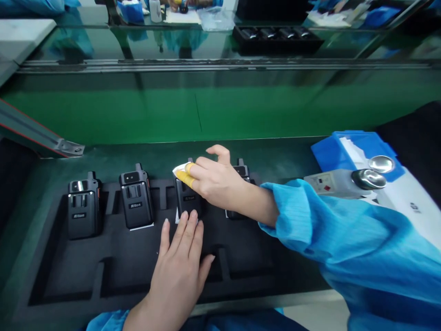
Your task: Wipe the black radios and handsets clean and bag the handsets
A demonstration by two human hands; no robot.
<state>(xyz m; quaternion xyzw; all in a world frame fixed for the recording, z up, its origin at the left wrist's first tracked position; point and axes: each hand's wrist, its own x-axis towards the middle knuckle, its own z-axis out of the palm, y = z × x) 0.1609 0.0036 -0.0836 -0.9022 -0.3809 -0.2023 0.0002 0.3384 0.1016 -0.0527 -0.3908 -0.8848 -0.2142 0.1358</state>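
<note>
A black foam tray (pixel 86 271) lies in front of me with several black handheld devices standing in its upper slots. My left hand (pixel 179 262) rests flat and open on the tray, fingertips touching the bottom of the third device (pixel 188 200). My right hand (pixel 215 181), with yellow finger cots, pinches a small white cloth (pixel 179 171) against the top of that same device. Two more devices (pixel 82 207) (pixel 136 200) stand to the left. Another device (pixel 241 171) is partly hidden behind my right wrist.
A green conveyor belt (pixel 206 110) runs behind the tray. At the right lie a blue bin (pixel 347 149) with white sheets and a grey tool with shiny round caps (pixel 344 181). Beyond the belt sits another black tray (pixel 275 39) of parts.
</note>
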